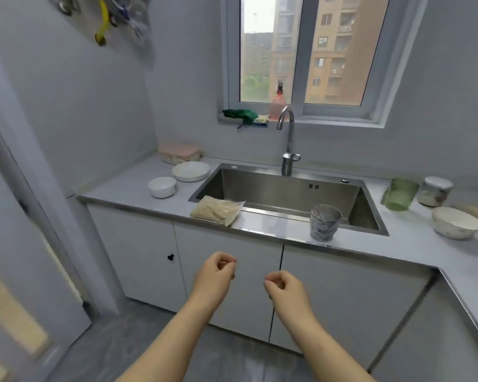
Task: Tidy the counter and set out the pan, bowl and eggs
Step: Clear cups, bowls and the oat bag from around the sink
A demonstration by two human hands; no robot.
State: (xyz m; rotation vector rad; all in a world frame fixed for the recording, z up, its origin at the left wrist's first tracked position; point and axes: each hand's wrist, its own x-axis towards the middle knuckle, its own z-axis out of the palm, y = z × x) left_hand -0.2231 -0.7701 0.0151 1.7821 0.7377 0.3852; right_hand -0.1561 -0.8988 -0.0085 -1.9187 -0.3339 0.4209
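Hands: your left hand (217,271) and right hand (282,288) hang below the front edge of the grey surface (122,188), fingers loosely curled, holding nothing.
Bowls: the small round white ceramic bowl (162,186) sits near the left end; the larger white bowl (456,223) sits near the right end.
Pan, eggs: not in view.
Clutter: the clear plastic bag of pale grain (217,210) overlaps the front left corner of the steel sink (287,194); the patterned glass tumbler (324,223) stands at the front edge.
Advice: support the bag from beneath, as it will likely sag; grip the tumbler low.
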